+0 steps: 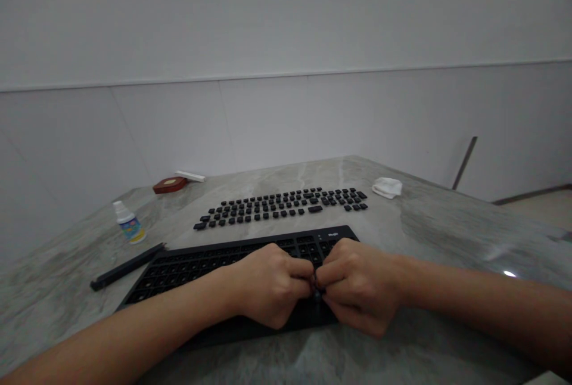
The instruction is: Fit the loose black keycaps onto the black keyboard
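A black keyboard lies in front of me, its keycaps off and the key sockets bare. Over its right part, my left hand and my right hand meet with fingers pinched together, fingertips nearly touching. A small dark bit shows between the fingertips, too hidden for me to name. Both hands cover part of the keyboard's lower right area. Beyond the keyboard, loose black keycaps are laid out in rows on the marbled table.
Left of the keyboard lies a long black tool. Behind it stands a white spray bottle with a colourful label. A red-brown box and a flat white strip are at the back left. A folded white cloth lies right of the keycaps.
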The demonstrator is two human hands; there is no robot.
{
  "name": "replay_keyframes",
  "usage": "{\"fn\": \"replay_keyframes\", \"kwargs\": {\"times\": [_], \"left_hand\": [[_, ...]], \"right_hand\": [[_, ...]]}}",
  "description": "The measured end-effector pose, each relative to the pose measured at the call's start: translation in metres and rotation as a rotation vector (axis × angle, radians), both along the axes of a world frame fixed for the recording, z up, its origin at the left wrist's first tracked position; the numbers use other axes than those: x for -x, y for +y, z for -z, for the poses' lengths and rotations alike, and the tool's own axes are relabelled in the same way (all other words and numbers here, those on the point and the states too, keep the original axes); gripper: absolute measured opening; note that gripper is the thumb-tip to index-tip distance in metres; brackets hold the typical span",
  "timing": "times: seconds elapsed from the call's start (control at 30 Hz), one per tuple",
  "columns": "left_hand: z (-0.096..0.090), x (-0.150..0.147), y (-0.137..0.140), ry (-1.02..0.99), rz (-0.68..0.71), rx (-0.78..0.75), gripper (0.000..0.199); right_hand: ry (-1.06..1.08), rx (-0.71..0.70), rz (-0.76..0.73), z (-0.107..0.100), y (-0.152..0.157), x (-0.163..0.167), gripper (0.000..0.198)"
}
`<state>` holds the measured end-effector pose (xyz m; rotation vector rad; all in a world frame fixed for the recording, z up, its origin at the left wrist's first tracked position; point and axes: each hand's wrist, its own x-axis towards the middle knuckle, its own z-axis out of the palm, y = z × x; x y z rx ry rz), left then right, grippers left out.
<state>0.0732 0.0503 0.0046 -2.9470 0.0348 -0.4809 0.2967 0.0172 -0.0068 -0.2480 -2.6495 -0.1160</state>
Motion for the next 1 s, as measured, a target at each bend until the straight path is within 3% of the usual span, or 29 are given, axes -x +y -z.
{"fn": "replay_keyframes", "kwargs": {"times": [0.13,0.2,0.4,0.6,0.73,0.83,1.0], "left_hand": [[0.000,0.001,0.006,-0.082,0.048,0.257,0.031],[0.000,0.001,0.008,-0.087,0.059,0.312,0.031],[-0.005,0.000,0.002,-0.006,-0.014,0.122,0.030],[-0.003,-0.001,-0.001,0.073,-0.027,-0.046,0.013],[-0.001,-0.003,-0.004,0.090,-0.043,-0.080,0.010],[-0.003,-0.002,-0.003,0.061,-0.059,-0.004,0.014],[-0.004,-0.001,0.008,-0.065,0.042,0.355,0.032]], "right_hand": [[0.056,0.096,0.001,-0.002,0.003,-0.002,0.022],[0.059,0.103,0.000,-0.002,0.003,-0.003,0.021],[-0.047,-0.022,0.034,0.001,-0.002,0.000,0.018],[-0.197,-0.121,0.093,0.000,-0.006,0.006,0.012],[-0.204,-0.105,0.090,0.001,-0.006,0.007,0.012],[-0.170,-0.032,0.098,0.001,-0.004,0.004,0.012],[-0.048,0.093,0.040,-0.003,0.001,0.001,0.011]]}}
